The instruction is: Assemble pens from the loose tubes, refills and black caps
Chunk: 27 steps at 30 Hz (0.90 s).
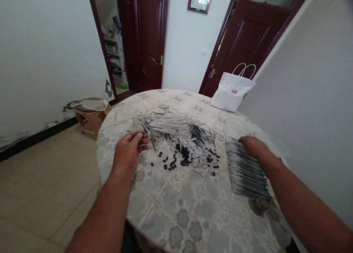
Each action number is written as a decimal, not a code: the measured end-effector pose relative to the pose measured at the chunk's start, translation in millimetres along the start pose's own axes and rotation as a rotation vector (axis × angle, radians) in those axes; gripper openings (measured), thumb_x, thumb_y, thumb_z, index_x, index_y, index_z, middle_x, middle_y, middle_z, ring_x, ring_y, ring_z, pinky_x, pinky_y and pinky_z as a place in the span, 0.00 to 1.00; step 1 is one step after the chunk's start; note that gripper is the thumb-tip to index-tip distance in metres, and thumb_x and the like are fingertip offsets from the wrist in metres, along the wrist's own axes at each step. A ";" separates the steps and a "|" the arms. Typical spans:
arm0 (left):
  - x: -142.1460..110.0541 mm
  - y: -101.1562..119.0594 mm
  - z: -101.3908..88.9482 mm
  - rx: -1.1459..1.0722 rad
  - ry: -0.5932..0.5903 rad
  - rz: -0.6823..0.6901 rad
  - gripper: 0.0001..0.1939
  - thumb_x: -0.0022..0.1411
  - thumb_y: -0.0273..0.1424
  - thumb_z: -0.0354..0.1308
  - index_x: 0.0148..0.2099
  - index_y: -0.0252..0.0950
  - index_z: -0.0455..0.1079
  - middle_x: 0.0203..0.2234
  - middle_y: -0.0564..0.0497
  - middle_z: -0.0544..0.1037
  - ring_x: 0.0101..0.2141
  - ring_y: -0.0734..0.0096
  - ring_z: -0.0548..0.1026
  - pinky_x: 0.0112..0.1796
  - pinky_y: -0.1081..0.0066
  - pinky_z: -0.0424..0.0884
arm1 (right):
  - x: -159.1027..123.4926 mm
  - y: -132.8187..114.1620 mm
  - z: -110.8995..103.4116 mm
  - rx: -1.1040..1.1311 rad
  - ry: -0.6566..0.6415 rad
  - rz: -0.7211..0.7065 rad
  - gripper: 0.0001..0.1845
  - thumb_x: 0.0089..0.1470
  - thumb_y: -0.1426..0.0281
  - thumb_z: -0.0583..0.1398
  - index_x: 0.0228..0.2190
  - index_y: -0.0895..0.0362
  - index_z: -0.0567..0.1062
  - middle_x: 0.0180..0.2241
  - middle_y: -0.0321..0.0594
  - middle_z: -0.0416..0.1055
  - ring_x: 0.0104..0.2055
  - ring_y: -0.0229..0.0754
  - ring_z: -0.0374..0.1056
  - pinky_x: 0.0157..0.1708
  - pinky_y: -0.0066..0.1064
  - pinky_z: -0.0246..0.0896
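A round table (176, 209) with a pale patterned cloth holds a heap of pen parts (176, 131): clear barrels, thin black refills and small black caps (169, 164) scattered in front. My left hand (129, 152) rests at the heap's left edge, fingers curled and touching a barrel; whether it grips it is unclear. My right hand (253, 146) lies palm down on a tidy row of assembled pens (245, 168) at the right side of the table, its fingers hidden behind the knuckles.
A white paper bag (233, 91) with handles stands at the table's far edge by the right wall. A small wooden stool (91, 115) sits on the tiled floor to the left. Two dark red doors are behind.
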<state>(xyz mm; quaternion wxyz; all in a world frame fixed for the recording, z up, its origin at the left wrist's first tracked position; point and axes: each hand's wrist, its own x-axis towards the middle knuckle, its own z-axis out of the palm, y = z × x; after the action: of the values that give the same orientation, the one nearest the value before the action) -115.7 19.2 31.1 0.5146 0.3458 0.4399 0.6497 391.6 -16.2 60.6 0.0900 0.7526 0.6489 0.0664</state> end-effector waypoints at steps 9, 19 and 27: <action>8.3 -10.6 4.5 -0.073 0.039 -0.008 0.16 0.52 0.35 0.66 0.41 0.32 0.74 0.33 0.46 0.80 0.26 0.73 0.75 0.24 0.74 0.73 | -16.9 -147.8 -54.1 0.156 0.166 -0.390 0.16 0.67 0.64 0.52 0.47 0.54 0.78 0.45 0.45 0.78 0.47 0.44 0.73 0.48 0.30 0.62; 6.2 -6.7 6.2 -0.066 0.019 0.007 0.16 0.54 0.36 0.64 0.43 0.32 0.73 0.34 0.45 0.80 0.25 0.73 0.75 0.23 0.74 0.72 | 23.8 -290.3 -52.1 0.028 0.255 -0.327 0.15 0.64 0.59 0.57 0.46 0.55 0.74 0.46 0.47 0.74 0.49 0.49 0.71 0.45 0.35 0.65; 4.5 -2.2 3.7 -0.060 0.002 -0.007 0.15 0.55 0.37 0.63 0.42 0.32 0.74 0.35 0.44 0.80 0.26 0.73 0.75 0.23 0.74 0.72 | 36.2 -311.4 -44.8 -0.019 0.234 -0.321 0.14 0.67 0.64 0.53 0.43 0.58 0.75 0.44 0.49 0.74 0.45 0.49 0.74 0.42 0.34 0.65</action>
<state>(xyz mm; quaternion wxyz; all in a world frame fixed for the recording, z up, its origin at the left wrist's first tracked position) -112.6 24.5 30.4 0.5266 0.3278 0.4218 0.6613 86.9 65.9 34.7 0.0306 0.6256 0.7660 0.1446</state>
